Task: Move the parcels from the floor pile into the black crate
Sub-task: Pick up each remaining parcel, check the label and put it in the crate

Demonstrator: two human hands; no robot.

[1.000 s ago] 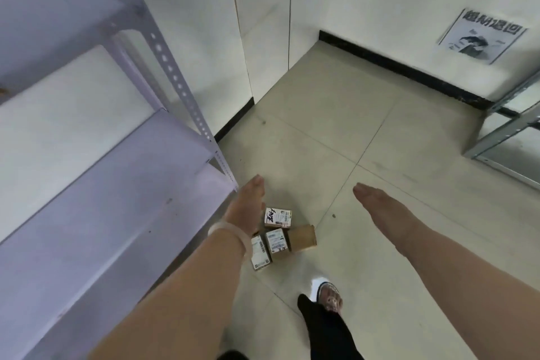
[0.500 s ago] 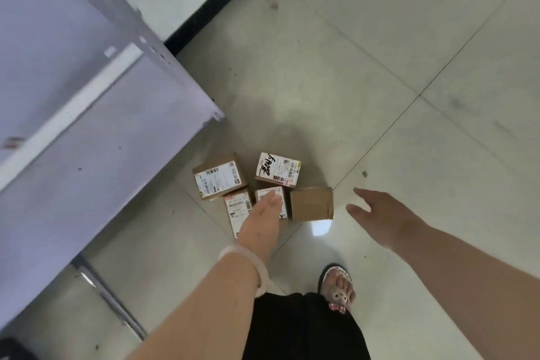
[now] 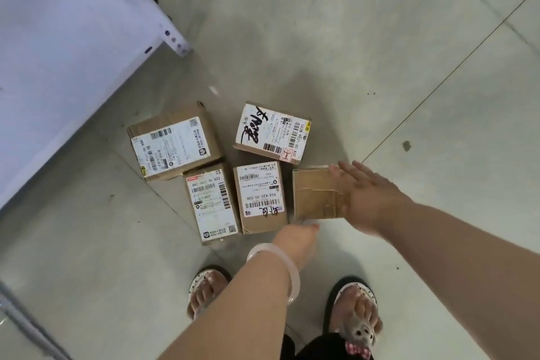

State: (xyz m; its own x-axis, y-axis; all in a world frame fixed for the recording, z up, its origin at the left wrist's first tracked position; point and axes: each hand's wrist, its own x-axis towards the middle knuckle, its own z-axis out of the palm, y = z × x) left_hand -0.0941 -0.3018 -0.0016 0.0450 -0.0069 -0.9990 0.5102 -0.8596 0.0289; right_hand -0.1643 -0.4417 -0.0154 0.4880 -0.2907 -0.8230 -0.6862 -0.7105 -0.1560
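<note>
Head view: right hand (image 3: 368, 199), fingers spread across one edge of the plain parcel (image 3: 314, 193), pinches nothing yet, so a hasty lift could tip it off the palm.

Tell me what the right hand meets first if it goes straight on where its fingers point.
Probably the plain brown parcel: the right hand, fingers straight, overlaps its right edge; whether it touches is unclear.
</note>
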